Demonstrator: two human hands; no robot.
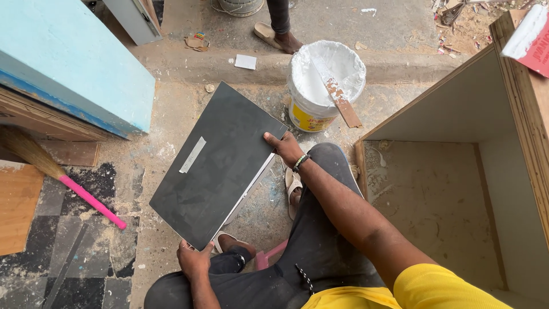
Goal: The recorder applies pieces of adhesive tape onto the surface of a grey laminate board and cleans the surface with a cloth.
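The right hand (284, 147) is clamped on the dark board (220, 166), thumb on top, fingers curled under its edge near the three o'clock corner. A beaded band sits on that wrist. The left hand (194, 259) grips the six o'clock corner, fingers closed around it from below. Both hands are shut tight on the board, which hangs tilted above the person's knees, its long side running from twelve o'clock down to seven. A strip of pale tape (193, 155) lies on its face, and a white underside shows along the four o'clock edge.

At one o'clock from the board stands a white bucket (323, 86) with a smeared wooden stick (338, 94) resting across its rim, close to the board's top corner but not touching. At three o'clock sits an open wooden box (457, 189), its near wall just beside the person's right knee. At ten o'clock a pale blue block (68, 63) overhangs, well apart from the board. At eight o'clock a broom (63, 177) with a pink handle lies on the floor. Bare dusty floor opens between board and blue block. At twelve o'clock, another person's foot in a sandal (280, 35) stands on the step.
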